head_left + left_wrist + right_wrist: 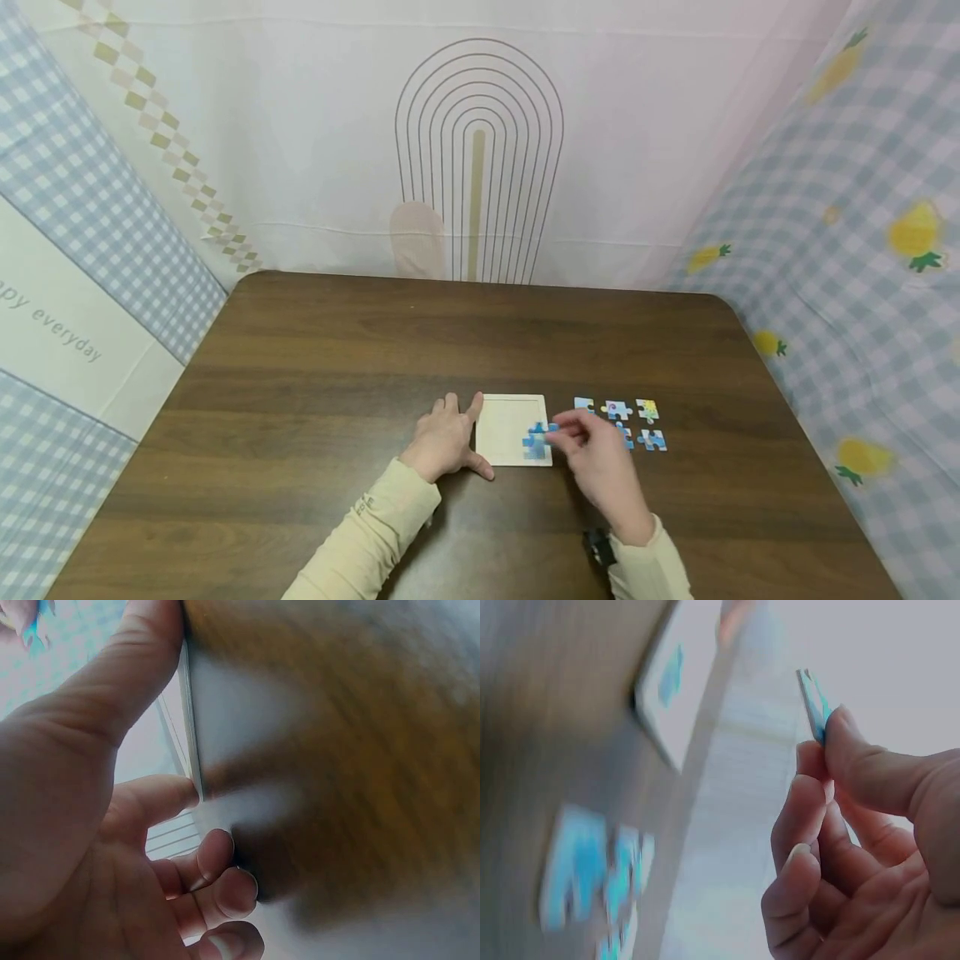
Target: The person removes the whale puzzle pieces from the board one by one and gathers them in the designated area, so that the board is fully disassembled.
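Note:
My right hand (603,462) pinches a blue puzzle piece (814,709) between thumb and fingertips, over the right side of a pale square puzzle tray (504,425). In the right wrist view the piece stands edge-on above the thumb. Another blue puzzle piece (671,676) lies inside the tray, near its lower right corner. My left hand (442,437) rests at the tray's left edge, thumb at the near corner and index finger at the far one. The left wrist view shows its other fingers (236,892) loosely bent beside the tray's rim.
Several loose puzzle pieces (617,410) lie on the brown wooden table (337,350) to the right of the tray, partly hidden by my right hand. A patterned white cloth (322,150) hangs behind the table, with checked cloths at both sides.

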`<control>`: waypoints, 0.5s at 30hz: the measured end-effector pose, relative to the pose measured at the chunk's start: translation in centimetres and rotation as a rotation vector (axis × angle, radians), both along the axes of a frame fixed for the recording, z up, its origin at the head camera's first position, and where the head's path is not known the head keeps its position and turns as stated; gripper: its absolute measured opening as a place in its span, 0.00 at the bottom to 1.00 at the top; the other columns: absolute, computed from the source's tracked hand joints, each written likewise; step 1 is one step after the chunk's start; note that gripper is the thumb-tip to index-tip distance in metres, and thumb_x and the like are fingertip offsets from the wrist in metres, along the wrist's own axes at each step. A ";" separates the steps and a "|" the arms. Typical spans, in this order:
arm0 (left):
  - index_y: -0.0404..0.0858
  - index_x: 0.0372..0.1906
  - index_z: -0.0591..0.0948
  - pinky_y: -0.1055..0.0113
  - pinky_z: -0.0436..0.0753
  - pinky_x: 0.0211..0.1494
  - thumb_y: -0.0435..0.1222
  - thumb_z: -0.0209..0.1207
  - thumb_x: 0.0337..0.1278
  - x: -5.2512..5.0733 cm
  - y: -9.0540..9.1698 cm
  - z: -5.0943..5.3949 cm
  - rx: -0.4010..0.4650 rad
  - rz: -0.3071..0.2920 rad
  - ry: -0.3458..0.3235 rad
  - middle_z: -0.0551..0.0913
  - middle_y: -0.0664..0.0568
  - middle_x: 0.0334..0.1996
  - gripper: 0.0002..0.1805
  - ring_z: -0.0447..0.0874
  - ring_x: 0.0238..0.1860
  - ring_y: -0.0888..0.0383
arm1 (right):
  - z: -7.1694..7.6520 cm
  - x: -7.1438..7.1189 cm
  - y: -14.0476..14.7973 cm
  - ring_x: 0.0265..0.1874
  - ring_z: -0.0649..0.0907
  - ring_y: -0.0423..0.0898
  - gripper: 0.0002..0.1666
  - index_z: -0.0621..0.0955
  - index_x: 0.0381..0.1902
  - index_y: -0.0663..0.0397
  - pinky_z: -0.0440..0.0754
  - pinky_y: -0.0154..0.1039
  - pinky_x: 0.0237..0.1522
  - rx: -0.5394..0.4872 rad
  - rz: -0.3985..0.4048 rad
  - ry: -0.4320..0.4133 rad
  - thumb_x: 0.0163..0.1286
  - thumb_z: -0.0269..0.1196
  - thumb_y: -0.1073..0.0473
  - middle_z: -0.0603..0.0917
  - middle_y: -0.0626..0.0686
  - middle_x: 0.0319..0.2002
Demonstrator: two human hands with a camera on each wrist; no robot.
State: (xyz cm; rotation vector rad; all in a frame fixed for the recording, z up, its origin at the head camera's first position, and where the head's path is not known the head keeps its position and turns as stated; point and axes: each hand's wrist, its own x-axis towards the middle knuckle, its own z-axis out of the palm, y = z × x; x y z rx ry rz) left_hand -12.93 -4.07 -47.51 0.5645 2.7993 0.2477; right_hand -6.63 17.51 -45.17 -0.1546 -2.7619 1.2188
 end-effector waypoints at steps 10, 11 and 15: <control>0.45 0.76 0.58 0.56 0.76 0.37 0.67 0.72 0.18 0.1 -0.1 0.1 0.011 0.001 -0.006 0.70 0.41 0.45 0.70 0.69 0.44 0.48 | 0.9 1.8 8.7 0.26 0.77 0.44 0.12 0.89 0.39 0.50 0.73 0.35 0.26 0.133 -0.153 -0.072 0.60 0.71 0.52 0.86 0.49 0.31; 0.45 0.76 0.58 0.56 0.75 0.37 0.67 0.72 0.18 0.1 -0.1 0.1 0.010 0.000 -0.006 0.70 0.41 0.45 0.70 0.69 0.43 0.48 | 0.8 2.0 9.3 0.26 0.77 0.44 0.13 0.89 0.40 0.51 0.73 0.37 0.27 0.141 -0.152 -0.097 0.60 0.71 0.52 0.87 0.49 0.31; 0.45 0.76 0.58 0.56 0.76 0.37 0.68 0.71 0.19 0.1 -0.1 0.1 0.008 -0.006 -0.004 0.69 0.40 0.45 0.70 0.68 0.43 0.48 | 0.2 2.6 10.9 0.29 0.81 0.43 0.15 0.88 0.41 0.53 0.77 0.43 0.35 0.163 -0.132 -0.193 0.59 0.72 0.51 0.87 0.48 0.30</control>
